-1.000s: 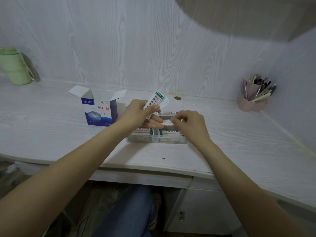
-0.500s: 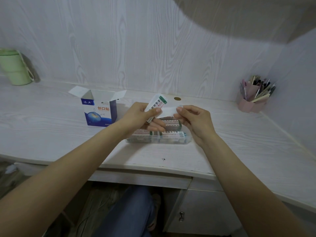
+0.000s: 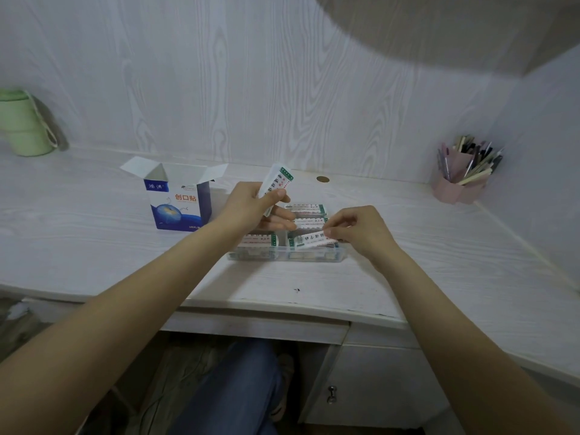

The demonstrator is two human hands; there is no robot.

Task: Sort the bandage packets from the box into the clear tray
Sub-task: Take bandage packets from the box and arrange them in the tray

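An open blue-and-white bandage box (image 3: 175, 202) stands on the desk, left of a clear tray (image 3: 314, 255) that holds several white packets with green ends. My left hand (image 3: 251, 208) grips a small stack of bandage packets (image 3: 277, 182), held upright above the tray's left side. My right hand (image 3: 357, 230) pinches a single packet (image 3: 309, 238) by its right end and holds it low over the tray's front right compartment.
A pink holder full of pens (image 3: 461, 180) sits at the back right by the side wall. A green cup (image 3: 22, 127) stands at the far back left. A small brass disc (image 3: 322, 179) lies on the desk behind the tray.
My right hand took one packet from the stack in my left hand and brought it down to the tray's front right compartment. My left hand stayed where it was.
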